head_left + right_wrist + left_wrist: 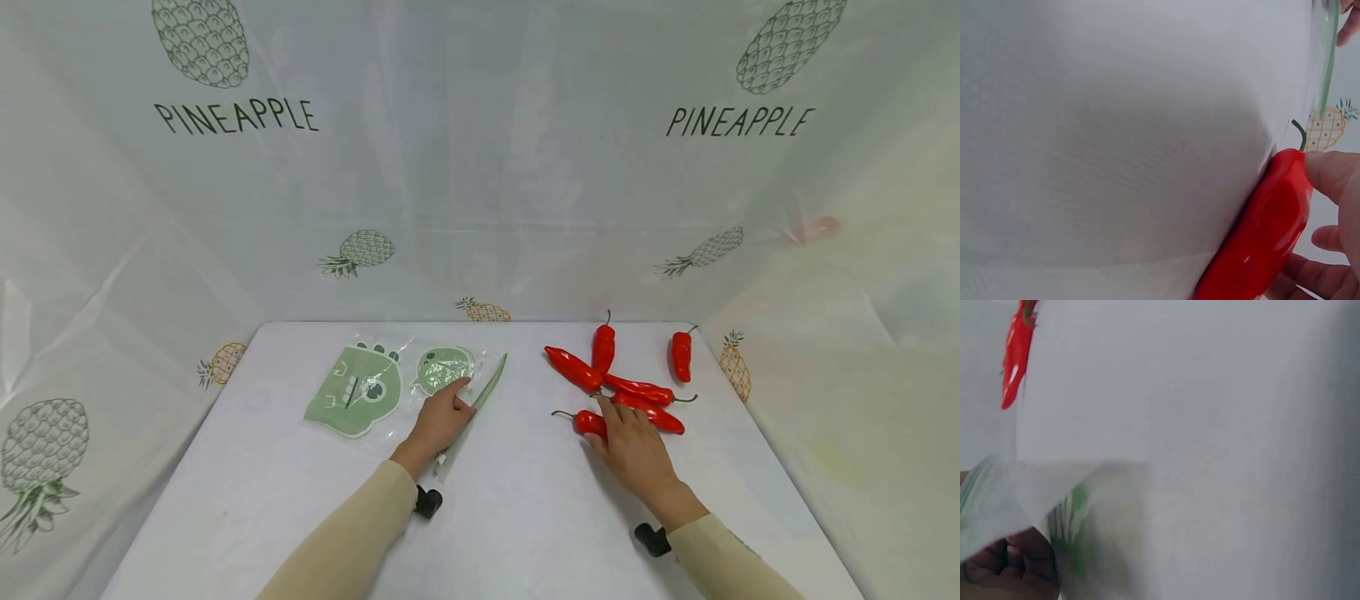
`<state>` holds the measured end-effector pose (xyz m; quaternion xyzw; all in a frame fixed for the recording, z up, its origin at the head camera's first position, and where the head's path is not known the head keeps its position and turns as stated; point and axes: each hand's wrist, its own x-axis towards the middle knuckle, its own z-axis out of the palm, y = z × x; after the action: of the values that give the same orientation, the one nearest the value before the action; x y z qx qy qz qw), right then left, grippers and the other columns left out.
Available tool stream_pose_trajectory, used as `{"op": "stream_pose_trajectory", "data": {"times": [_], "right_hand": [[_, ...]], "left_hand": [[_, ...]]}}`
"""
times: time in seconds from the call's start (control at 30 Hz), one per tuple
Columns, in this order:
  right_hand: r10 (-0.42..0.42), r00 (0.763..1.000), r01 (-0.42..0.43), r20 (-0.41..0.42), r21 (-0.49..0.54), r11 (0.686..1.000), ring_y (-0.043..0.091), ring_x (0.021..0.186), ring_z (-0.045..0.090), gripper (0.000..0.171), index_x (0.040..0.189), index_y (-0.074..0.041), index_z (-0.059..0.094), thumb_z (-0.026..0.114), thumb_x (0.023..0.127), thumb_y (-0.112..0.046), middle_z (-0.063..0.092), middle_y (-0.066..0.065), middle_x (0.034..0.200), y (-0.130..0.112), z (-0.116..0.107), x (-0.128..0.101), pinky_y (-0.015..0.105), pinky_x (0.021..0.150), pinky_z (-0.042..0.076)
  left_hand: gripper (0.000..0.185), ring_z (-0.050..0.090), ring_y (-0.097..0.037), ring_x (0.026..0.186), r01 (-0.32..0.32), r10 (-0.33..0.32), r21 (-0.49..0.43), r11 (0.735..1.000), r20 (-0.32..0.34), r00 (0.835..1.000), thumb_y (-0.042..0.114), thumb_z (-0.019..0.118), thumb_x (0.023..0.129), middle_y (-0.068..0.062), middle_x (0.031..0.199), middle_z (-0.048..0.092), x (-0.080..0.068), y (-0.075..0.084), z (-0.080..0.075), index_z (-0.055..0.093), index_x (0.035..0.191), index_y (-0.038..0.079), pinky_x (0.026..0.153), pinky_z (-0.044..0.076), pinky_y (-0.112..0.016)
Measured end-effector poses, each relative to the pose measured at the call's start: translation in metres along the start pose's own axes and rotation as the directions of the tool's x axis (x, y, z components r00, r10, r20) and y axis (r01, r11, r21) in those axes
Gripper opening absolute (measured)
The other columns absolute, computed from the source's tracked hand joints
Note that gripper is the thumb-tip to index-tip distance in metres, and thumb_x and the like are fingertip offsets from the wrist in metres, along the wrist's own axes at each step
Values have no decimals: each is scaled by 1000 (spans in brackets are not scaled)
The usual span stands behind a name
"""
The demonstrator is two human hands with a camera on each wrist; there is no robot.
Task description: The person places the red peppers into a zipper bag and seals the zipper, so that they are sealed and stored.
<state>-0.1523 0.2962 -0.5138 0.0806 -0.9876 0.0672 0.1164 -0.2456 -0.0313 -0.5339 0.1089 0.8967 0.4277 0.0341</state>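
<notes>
My left hand grips a thin green piece in clear plastic wrapping, seen nearly edge-on in the head view. In the left wrist view its clear film partly covers my curled fingers. My right hand holds a red chili pepper from above, thumb near the stem end and fingers along the far side. Just beyond that hand lie more red chili peppers, one close to the fingers and another behind it.
Left of my left hand lie a large green dinosaur-shaped packet and a smaller one, both in clear film. More chili peppers sit farther back, one apart at the right. A pineapple-print sheet surrounds the white table.
</notes>
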Motion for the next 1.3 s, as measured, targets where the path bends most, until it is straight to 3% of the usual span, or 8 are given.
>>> {"op": "stream_pose_trajectory", "data": {"times": [0.17,0.3,0.53,0.73,0.97,1.13,1.3], "right_hand": [[48,997,-50,68,35,998,48,128,57,82,152,0,50,88,84,-28,61,26,141,-1,-4,1,66,105,51],[75,991,-78,114,26,997,48,123,60,80,151,1,51,87,84,-23,62,27,141,-1,-7,2,65,103,52],[110,971,-120,213,31,992,47,121,62,80,150,1,53,89,83,-21,63,28,140,-3,-11,4,62,96,57],[114,967,-136,228,80,987,40,108,66,84,153,-3,49,91,81,-19,70,23,122,-1,-18,7,56,88,62],[164,958,-208,234,177,962,23,85,60,87,158,-5,43,88,85,-17,69,9,99,-2,-28,14,39,70,62],[193,960,-242,204,254,937,27,95,61,87,159,-7,42,87,87,-20,69,12,108,-4,-29,16,41,73,64],[240,951,-299,197,376,877,31,101,62,85,162,-10,37,83,92,-21,68,17,119,-8,-28,17,37,71,63]], "left_hand": [[44,54,-11,68,38,-35,-84,996,38,999,8,66,99,-2,82,67,-1,3,-7,66,143,8,63,48,-27],[36,53,-12,72,42,-37,-110,993,44,998,7,62,99,-3,85,68,-2,3,-10,73,133,8,67,46,-28],[26,58,-11,80,19,-19,-133,991,0,1000,7,66,98,-4,90,72,-2,0,-10,79,120,7,75,51,-29],[16,64,-12,83,50,-56,-167,985,-35,998,18,75,98,-2,91,75,-3,3,-11,81,110,10,74,53,-30],[19,72,-19,109,46,-52,-180,983,-30,998,26,77,97,-2,110,81,-8,8,-14,84,112,16,89,58,-35],[17,71,-13,92,16,-30,-181,983,-72,997,25,79,95,-2,99,81,-10,11,-14,84,108,14,78,58,-31],[14,65,-8,80,-40,16,-140,989,-171,985,21,79,95,-1,89,78,-10,14,-13,85,102,11,70,54,-25]]}}
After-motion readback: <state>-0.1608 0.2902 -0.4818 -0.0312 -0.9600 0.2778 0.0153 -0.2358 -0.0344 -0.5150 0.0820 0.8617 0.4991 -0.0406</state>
